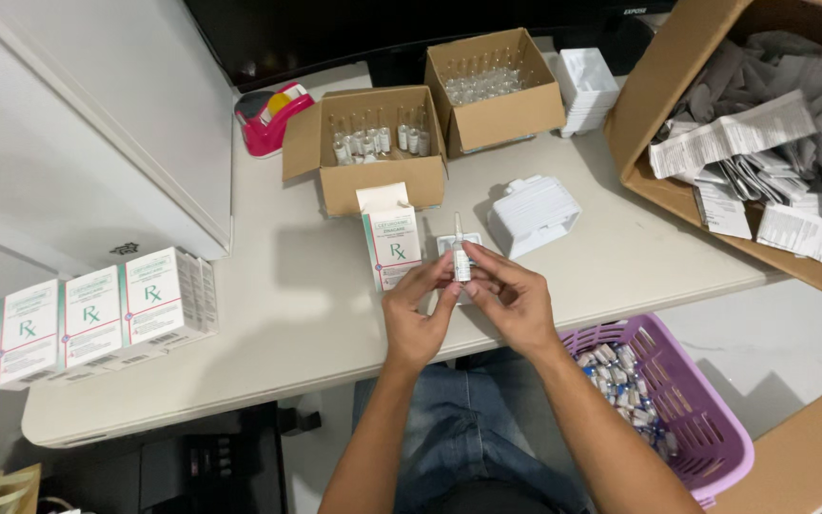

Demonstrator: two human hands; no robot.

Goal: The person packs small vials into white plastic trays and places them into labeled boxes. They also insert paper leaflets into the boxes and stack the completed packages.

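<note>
ampoule (461,259): clear glass | boxes (381,143): matt cardboard | basket (706,419): glossy purple plastic

1. A small clear glass ampoule (461,255) stands upright, its narrow neck pointing up, pinched between the fingertips of the left hand (418,319) and the right hand (511,303)
2. It is held above the desk (268,314), just right of the open white medicine carton (392,243) with green print
</note>
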